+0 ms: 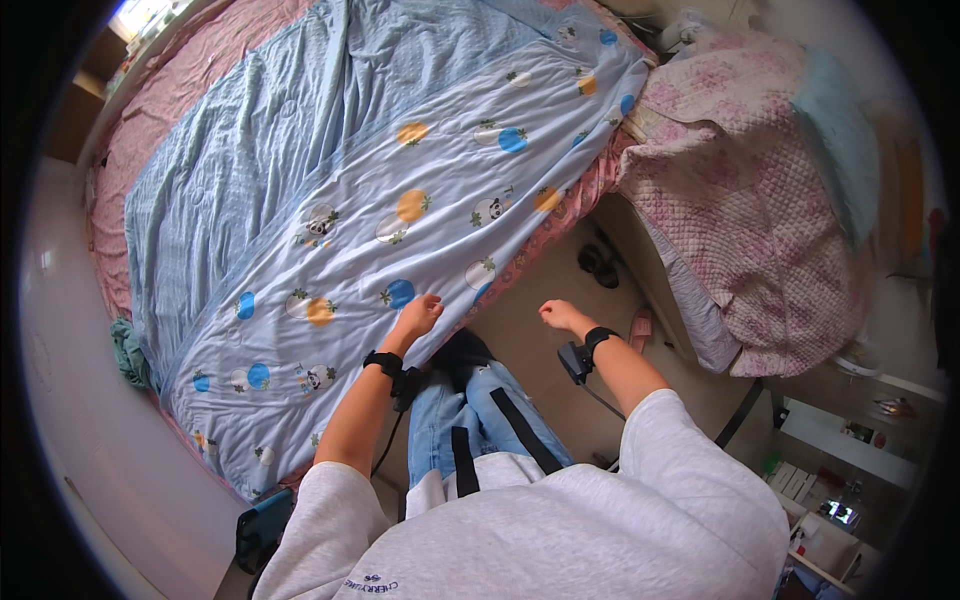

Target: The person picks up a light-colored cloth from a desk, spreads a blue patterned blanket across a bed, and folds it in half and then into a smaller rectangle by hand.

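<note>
A light blue quilt (pixel 360 270) lies spread over the bed, with a band printed with pandas and blue and orange circles along its near side. The rest of it is plain blue, ribbed and wrinkled. Above the near edge of this printed band is my left hand (pixel 422 313), its fingers curled in with nothing visible in them. My right hand (pixel 557 314) hangs over the floor beside the bed, loosely closed and apart from the quilt. Black straps with small devices circle both my wrists.
Pink bedding (pixel 130 200) shows under the quilt. A quilted pink-and-white cover (pixel 740 200) drapes over a piece of furniture on the right. Dark slippers (pixel 598 265) and a pink slipper (pixel 641 330) lie on the floor. An open drawer (pixel 830 545) is at lower right.
</note>
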A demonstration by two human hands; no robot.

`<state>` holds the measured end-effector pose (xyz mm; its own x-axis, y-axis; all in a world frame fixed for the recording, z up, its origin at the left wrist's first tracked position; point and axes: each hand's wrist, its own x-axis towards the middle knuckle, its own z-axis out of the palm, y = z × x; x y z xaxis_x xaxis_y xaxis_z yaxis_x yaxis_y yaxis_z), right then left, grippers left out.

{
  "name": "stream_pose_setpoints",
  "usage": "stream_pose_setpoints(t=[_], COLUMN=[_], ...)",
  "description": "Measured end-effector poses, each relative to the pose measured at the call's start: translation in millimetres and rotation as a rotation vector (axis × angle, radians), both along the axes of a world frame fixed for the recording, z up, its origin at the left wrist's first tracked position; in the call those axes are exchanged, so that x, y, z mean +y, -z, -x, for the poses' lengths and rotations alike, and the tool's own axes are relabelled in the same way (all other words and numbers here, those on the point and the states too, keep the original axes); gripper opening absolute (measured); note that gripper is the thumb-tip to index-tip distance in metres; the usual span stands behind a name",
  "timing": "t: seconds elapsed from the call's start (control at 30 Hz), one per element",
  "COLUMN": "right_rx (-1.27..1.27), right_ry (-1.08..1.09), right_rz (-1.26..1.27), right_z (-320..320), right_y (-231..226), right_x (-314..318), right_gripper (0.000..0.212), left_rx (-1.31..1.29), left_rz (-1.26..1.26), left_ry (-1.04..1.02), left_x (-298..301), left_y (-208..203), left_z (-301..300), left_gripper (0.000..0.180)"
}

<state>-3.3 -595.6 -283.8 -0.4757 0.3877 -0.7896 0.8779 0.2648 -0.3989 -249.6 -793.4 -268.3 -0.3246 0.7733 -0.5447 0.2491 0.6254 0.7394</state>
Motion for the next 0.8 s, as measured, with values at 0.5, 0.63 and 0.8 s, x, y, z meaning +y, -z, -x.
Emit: stream_pose_setpoints(t=[0.5, 0.63, 0.8], right_rx=[0.253, 0.255, 0.092], right_ry=[0.264, 0.345, 0.477], right_rz=[0.181, 0.163, 0.351], right_z=[46.5, 35.0, -1.8], right_y=[-25.2, -6.0, 2.2], right_x=[182.3, 272.8, 356.5], right_gripper=[0.021, 0.020, 0.023], left_rx=[0.038, -0.328, -0.578], left_rz=[0.107, 0.177, 0.243], left_ry=[0.045, -0.401, -0.498], left_x=[151.8, 225.9, 273.6], left_y=[8.5, 43.2, 71.9], left_z=[-2.9, -39.6, -101.1], left_gripper=[0.027, 0.027, 0.020])
